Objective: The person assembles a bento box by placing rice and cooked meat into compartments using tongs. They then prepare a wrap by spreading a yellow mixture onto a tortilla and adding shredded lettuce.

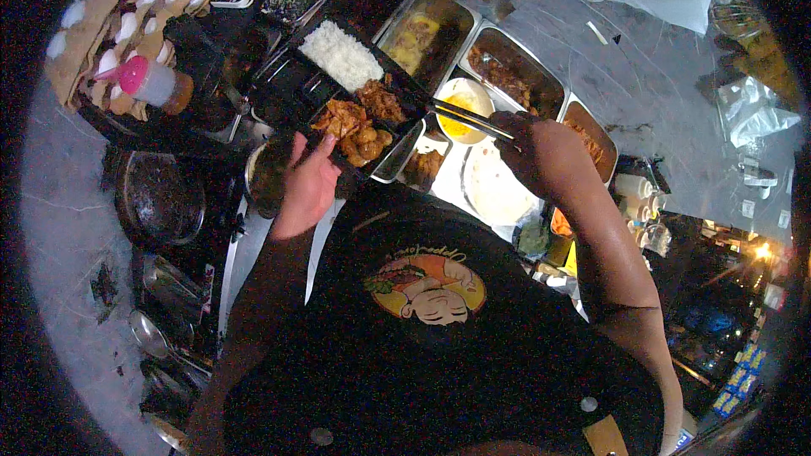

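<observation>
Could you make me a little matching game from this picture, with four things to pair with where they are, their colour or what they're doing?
Things:
1. Left hand
2. Right hand
3. Rice
4. Bottle

Descriptions:
A. Wrapped around a long, dark utensil
B. Pink-topped, toward the picture's left
C. At the near edge of the black tray
D. White, heaped above the brown food in the picture

Pairs: 1-C; 2-A; 3-D; 4-B

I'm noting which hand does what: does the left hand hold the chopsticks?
No, the right hand grips the chopsticks, and the left hand is well apart from them.
</observation>
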`<control>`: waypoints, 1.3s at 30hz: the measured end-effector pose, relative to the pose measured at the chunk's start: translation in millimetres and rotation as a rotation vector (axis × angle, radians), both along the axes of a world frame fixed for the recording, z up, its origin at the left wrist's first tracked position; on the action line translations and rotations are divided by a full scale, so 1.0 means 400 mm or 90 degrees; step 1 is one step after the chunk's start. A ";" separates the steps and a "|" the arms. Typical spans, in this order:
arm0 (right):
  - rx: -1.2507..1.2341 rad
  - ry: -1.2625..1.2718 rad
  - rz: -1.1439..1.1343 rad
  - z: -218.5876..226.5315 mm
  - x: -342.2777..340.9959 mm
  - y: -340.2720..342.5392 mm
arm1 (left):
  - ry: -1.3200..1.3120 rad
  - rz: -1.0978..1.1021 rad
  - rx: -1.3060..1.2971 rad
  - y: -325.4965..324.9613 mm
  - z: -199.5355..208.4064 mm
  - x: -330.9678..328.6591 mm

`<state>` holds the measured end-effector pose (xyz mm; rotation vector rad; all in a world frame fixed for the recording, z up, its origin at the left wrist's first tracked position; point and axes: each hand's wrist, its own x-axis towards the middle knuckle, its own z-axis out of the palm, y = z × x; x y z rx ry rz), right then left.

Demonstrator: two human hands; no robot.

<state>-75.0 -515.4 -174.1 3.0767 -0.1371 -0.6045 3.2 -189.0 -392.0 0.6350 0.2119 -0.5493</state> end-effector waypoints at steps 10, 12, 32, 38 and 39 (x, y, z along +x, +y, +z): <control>0.012 0.019 -0.033 0.021 -0.019 0.048 | 0.019 -0.051 0.026 0.023 0.044 -0.014; -0.009 0.056 -0.057 0.011 -0.019 0.042 | 0.022 -0.067 0.003 0.029 0.015 -0.011; 0.120 -0.011 -0.049 0.052 -0.071 0.024 | 0.011 -0.116 0.023 0.072 -0.057 0.008; 0.083 0.013 -0.016 0.059 -0.026 0.048 | 0.056 -0.106 -0.035 0.093 -0.074 -0.001; 0.104 -0.009 -0.005 0.074 -0.020 0.046 | 0.056 -0.095 -0.021 0.101 -0.074 -0.006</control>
